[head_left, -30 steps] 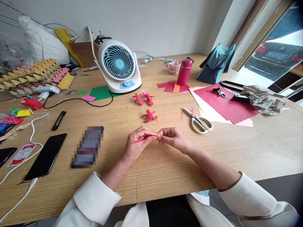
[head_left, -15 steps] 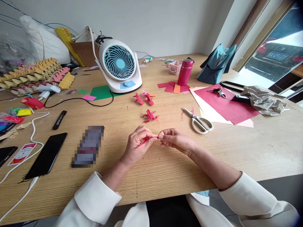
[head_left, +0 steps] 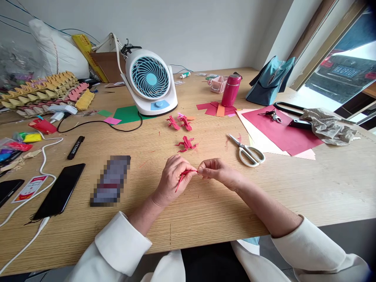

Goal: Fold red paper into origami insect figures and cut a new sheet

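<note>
- L hand (head_left: 174, 176) mostly closed, thumb pressed to curled fingers, gripping a thin folded bit of red paper (head_left: 185, 172), one end poking out toward the wrist
- R hand (head_left: 220, 172) has thumb + index pinched tight on the paper's other tip, rest of the fingers curled
- so the paper's btwn both hands, near the front edge of the table (head_left: 205, 219)
- 3 folded red figures sit just past the hands, closest one (head_left: 187, 144) a bit apart from the other 2
- scissors (head_left: 249, 153) lie to the right, blades nearly shut, nr some paper sheets (head_left: 273, 129)
</note>
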A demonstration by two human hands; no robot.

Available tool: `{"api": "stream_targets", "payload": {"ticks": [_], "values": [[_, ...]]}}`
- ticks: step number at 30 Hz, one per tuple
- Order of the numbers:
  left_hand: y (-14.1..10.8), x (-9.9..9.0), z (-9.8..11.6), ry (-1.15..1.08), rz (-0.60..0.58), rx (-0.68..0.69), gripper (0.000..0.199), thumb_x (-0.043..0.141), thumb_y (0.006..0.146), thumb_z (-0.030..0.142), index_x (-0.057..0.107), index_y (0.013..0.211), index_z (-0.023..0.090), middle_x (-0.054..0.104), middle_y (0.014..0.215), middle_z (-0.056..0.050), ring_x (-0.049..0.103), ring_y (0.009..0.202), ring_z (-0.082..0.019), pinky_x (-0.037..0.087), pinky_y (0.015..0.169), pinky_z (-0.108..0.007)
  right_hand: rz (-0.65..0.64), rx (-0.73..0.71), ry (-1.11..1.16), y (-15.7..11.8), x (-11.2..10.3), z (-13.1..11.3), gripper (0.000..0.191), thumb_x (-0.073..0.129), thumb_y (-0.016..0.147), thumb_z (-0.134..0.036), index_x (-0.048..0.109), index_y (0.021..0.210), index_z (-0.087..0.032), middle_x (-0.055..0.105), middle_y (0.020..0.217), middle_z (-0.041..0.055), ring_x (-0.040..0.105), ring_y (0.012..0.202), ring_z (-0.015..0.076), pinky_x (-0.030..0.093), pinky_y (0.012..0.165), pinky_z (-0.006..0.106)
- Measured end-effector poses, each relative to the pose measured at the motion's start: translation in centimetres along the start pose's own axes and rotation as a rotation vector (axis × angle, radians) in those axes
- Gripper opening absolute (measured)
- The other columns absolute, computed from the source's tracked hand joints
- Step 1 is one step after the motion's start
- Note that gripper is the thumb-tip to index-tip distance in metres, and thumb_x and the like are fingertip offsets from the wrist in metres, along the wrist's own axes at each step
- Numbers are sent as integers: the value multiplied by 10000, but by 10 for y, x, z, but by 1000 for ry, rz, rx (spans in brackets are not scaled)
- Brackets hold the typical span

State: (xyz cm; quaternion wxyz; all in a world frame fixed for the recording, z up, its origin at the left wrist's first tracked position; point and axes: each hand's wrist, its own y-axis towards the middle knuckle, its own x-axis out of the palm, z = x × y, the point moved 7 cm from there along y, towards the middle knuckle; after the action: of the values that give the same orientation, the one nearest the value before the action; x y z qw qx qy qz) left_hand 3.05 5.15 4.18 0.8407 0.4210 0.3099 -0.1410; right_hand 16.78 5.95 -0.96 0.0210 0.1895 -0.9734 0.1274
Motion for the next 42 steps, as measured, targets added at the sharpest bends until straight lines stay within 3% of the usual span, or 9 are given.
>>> {"api": "stream_targets", "payload": {"ticks": [4, 9, 15, 20, 25, 32, 42], "values": [[-1, 2, 1, 36, 0, -10, 76, 595, 922, 189, 618, 851, 203, 639, 789, -24, 552, 814, -187, 447, 909, -392, 43, -94, -239, -1, -3, -8, 357, 698, 771, -494, 630, 734, -146, 457, 582, -49, 359, 557, 85, 255, 516, 244], [-2, 3, 0, 79, -15, -47, 91, 566, 924, 177, 587, 839, 204, 618, 788, -29, 539, 815, -197, 441, 844, -377, 82, -154, -331, -2, -6, -11, 314, 641, 820, -457, 617, 769, -148, 439, 588, -54, 341, 533, 83, 239, 494, 246], [-2, -1, -5, 54, 22, -148, 119, 551, 928, 190, 566, 811, 196, 595, 789, -35, 533, 805, -193, 440, 795, -358, 162, -417, -402, -11, -3, -29, 147, 605, 887, -308, 636, 879, -164, 635, 806, 23, 562, 710, 130, 440, 660, 259], [-5, 0, -9, -72, 50, -215, 120, 587, 935, 208, 606, 817, 196, 613, 806, -28, 566, 808, -175, 451, 783, -325, 198, -602, -546, -21, 6, -40, 80, 583, 897, -191, 660, 916, -186, 631, 844, 32, 597, 758, 141, 479, 711, 273], [-7, -1, -10, -66, 71, -201, 114, 609, 931, 236, 626, 823, 205, 628, 799, -31, 574, 806, -182, 458, 800, -338, 220, -672, -625, -24, 9, -44, 99, 553, 910, -168, 649, 906, -191, 613, 840, 40, 597, 744, 144, 494, 708, 287], [-4, -3, 2, 165, 61, -42, 73, 591, 926, 187, 620, 865, 215, 657, 795, -12, 583, 796, -183, 405, 1003, -435, 222, -693, -647, -24, 11, -43, 102, 540, 890, -125, 618, 868, -186, 599, 818, 37, 595, 722, 138, 491, 693, 280], [-3, 1, 8, 226, 21, -7, 70, 555, 919, 166, 581, 896, 228, 657, 829, -14, 586, 824, -195, 393, 1023, -450, 218, -747, -683, -27, 14, -41, 123, 507, 877, -97, 559, 840, -202, 559, 803, 26, 553, 719, 144, 463, 681, 278]]}}
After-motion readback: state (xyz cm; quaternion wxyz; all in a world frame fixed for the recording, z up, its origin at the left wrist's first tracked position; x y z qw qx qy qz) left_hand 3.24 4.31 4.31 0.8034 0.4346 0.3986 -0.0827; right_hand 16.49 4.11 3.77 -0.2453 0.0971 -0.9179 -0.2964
